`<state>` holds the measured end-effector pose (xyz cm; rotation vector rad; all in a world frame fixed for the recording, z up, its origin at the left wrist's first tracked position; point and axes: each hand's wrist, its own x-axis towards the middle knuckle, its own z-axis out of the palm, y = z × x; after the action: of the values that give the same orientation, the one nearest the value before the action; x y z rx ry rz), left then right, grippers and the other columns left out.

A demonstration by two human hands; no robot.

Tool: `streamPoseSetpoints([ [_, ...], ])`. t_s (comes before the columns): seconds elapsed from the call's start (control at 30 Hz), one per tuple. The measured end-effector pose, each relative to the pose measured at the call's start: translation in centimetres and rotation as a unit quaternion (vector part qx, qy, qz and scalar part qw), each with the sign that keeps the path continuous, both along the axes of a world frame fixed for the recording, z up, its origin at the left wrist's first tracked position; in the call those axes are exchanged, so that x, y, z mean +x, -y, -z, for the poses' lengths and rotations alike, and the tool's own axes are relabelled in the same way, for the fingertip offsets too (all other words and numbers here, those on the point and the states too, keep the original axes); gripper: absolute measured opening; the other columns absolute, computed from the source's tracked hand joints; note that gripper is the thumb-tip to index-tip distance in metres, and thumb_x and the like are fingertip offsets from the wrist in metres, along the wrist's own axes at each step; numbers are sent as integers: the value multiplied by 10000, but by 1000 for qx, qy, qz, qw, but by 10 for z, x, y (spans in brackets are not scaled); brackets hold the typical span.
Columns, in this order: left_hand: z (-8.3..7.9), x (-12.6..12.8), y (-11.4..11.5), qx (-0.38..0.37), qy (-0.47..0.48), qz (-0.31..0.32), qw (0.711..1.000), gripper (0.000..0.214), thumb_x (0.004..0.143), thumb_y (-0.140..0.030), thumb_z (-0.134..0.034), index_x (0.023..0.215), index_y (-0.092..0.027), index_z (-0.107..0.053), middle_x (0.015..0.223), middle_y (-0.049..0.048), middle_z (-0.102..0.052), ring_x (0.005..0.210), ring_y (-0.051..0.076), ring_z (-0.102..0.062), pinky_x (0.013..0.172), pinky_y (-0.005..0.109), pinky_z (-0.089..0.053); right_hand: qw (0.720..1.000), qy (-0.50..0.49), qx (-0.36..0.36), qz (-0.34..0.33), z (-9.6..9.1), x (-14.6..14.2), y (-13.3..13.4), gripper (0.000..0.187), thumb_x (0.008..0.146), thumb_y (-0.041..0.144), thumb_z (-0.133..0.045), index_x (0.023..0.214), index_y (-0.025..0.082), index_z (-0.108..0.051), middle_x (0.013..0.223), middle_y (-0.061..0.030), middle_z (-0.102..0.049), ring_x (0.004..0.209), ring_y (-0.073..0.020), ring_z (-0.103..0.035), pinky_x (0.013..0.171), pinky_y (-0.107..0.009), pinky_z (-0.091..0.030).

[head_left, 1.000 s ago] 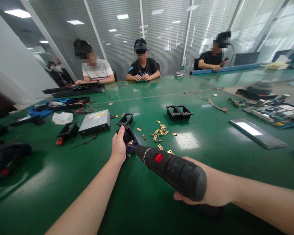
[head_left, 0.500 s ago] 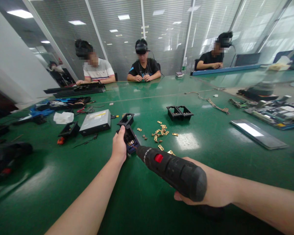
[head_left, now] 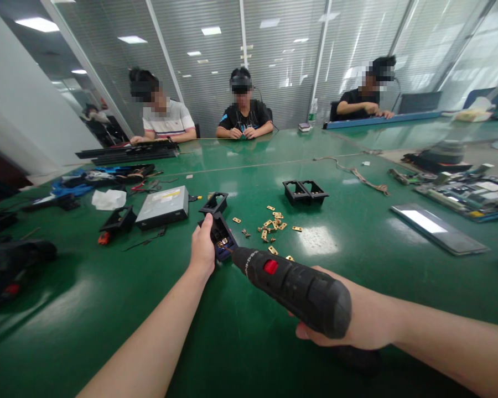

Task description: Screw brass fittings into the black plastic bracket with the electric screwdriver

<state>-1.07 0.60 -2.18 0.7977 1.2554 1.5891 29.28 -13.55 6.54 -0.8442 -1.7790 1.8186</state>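
"While the left hand [head_left: 202, 249] grips a black plastic housing [head_left: 221, 229] just left of the frame's centre, how do its fingers stand?"

"Clamped on the housing, thumb along the near edge; the other fingers are mostly hidden."

"And the right hand [head_left: 362, 316]?"

"Lower right of centre, fingers wrapped around a black power screwdriver [head_left: 292, 288] with a red switch [head_left: 271, 267]. Its bit points into the housing, but I can't tell whether it touches a screw there."

"What lies about them?"

"Brass-coloured two-hole plates [head_left: 275, 225] and small screws [head_left: 245, 233], scattered mid-frame on the green table [head_left: 240, 337]. Two black frames [head_left: 306, 193] stand side by side, right of upper centre. An optical drive [head_left: 162, 207] lies left of centre, beyond the left hand."
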Motion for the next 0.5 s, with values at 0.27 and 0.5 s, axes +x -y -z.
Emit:
streamPoseSetpoints([
  [0.27, 1, 0, 0, 6, 3, 3, 1000, 612, 990, -780, -954, 1177, -212, -821, 1019, 130, -892, 974, 358, -914, 875, 466, -768, 1000, -11, 10, 4, 1, 0, -1, 401, 805, 332, -1104, 954, 242, -743, 919, 11, -759, 846, -201, -693, 759, -325, -551],
  [0.5, 2, -1, -1, 3, -5, 2, 1000, 660, 976, -820, -952, 1185, -210, -810, 1011, 117, -886, 946, 343, -904, 873, 459, -754, 1000, 4, -10, 0, 1, 0, 0, 467, 774, 299, -1147, 975, 245, -729, 942, 9, -762, 881, -209, -735, 751, -311, -570],
])
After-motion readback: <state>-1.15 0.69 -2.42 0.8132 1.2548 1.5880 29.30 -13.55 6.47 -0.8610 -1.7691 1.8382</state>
